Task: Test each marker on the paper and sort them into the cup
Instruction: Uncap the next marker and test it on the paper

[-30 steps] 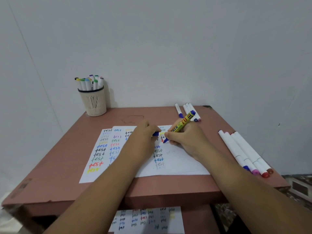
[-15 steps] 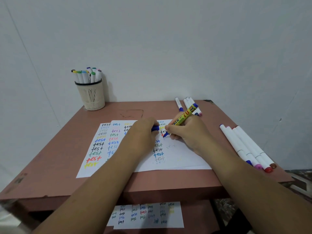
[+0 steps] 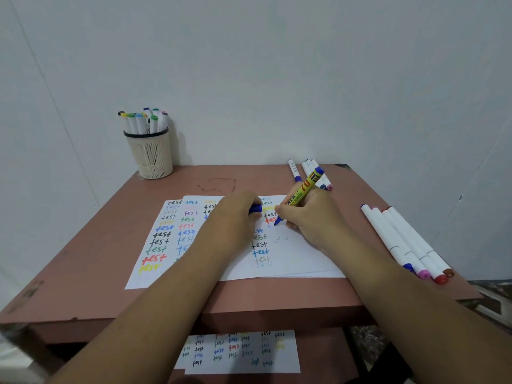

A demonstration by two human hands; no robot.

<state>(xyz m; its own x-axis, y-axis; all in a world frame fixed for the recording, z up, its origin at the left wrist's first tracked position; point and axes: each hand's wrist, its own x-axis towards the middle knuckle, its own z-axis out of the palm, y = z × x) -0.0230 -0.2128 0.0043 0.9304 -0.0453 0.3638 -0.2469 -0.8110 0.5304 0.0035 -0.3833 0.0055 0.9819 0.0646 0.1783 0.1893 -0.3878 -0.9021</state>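
My right hand [image 3: 310,220] grips a yellow marker [image 3: 303,189] with a blue end, its blue tip touching the white paper [image 3: 291,256] covered in coloured "test" words. My left hand [image 3: 235,214] rests on the paper and holds the marker's blue cap [image 3: 255,208]. A beige mesh cup [image 3: 151,155] with several white markers stands at the table's back left. Three white markers [image 3: 310,173] lie at the back right. Several more white markers [image 3: 407,242] lie along the right edge.
The brown table [image 3: 83,273] stands against a white wall. A second sheet [image 3: 166,236] with "test" words lies under the top paper at the left. Another written sheet [image 3: 238,351] lies on a lower shelf below the front edge.
The view has shifted slightly. My right hand keeps the marker tip on the paper, moving a little while writing. My left hand stays put with the cap.
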